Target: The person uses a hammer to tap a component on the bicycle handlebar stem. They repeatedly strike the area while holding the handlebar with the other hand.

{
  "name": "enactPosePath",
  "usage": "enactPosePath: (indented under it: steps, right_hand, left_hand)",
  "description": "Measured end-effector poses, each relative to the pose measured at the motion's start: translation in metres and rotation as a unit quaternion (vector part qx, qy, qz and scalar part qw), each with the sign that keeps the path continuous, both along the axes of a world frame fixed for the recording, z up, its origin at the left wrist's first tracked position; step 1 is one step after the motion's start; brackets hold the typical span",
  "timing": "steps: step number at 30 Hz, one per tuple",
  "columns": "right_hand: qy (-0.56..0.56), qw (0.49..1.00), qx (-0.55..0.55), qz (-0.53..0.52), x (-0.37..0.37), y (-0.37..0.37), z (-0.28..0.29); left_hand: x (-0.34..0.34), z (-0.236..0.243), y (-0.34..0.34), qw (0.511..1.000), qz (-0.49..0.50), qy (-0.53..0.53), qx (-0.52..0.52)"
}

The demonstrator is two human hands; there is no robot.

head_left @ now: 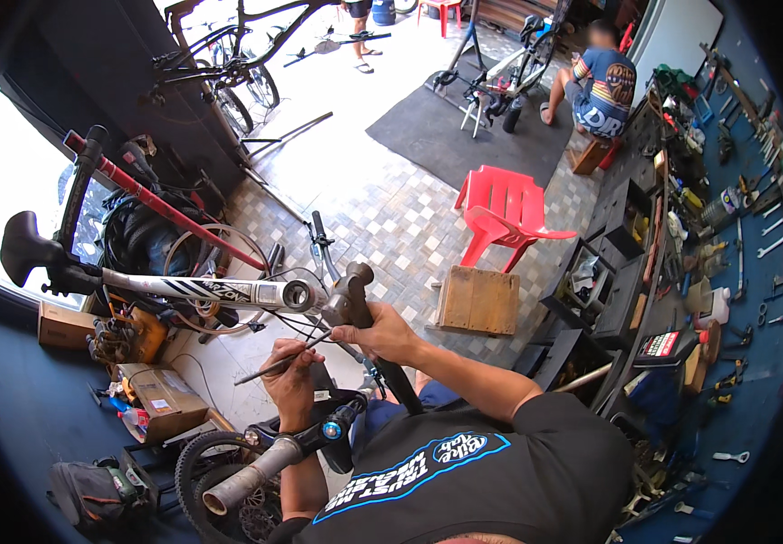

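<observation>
Left hand [290, 376]: I'm seeing it grasping a thin, dark, straight rod [260, 373].
Right hand [386, 334]: grasping a dark, tubular fitting [349, 294].
Rod's long axis: slanting from lower left up toward the right thumb; I'm not managing to tell whether they're touching.
Silver-white bicycle frame tube [169, 286]: lying beyond both hands, its open round end [298, 295] sitting just left of the fitting.

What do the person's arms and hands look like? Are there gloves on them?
Both the left hand and right hand are bare, with no gloves. The right arm has a short black fabric sleeve, the rest bare. The left forearm is bare too. No watch shows.
</observation>
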State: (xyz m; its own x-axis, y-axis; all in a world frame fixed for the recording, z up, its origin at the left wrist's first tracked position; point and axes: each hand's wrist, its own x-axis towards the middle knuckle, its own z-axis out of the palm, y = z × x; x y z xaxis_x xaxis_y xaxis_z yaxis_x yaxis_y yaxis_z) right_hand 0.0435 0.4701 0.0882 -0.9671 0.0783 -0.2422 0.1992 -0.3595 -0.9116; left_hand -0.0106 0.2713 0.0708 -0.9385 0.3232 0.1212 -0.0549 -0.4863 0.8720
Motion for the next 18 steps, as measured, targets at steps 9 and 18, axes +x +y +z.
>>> enactPosePath:
  steps: [9, 18]
  right_hand:
    - [0.030, 0.991, -0.130, -0.025, -0.020, -0.004, -0.004]
    - [0.034, 0.987, -0.108, -0.115, -0.035, 0.011, -0.016]
  left_hand:
    - [0.014, -0.015, 0.011, 0.998, 0.052, -0.034, 0.021]
    - [0.005, -0.014, -0.017, 0.985, 0.007, -0.161, 0.056]
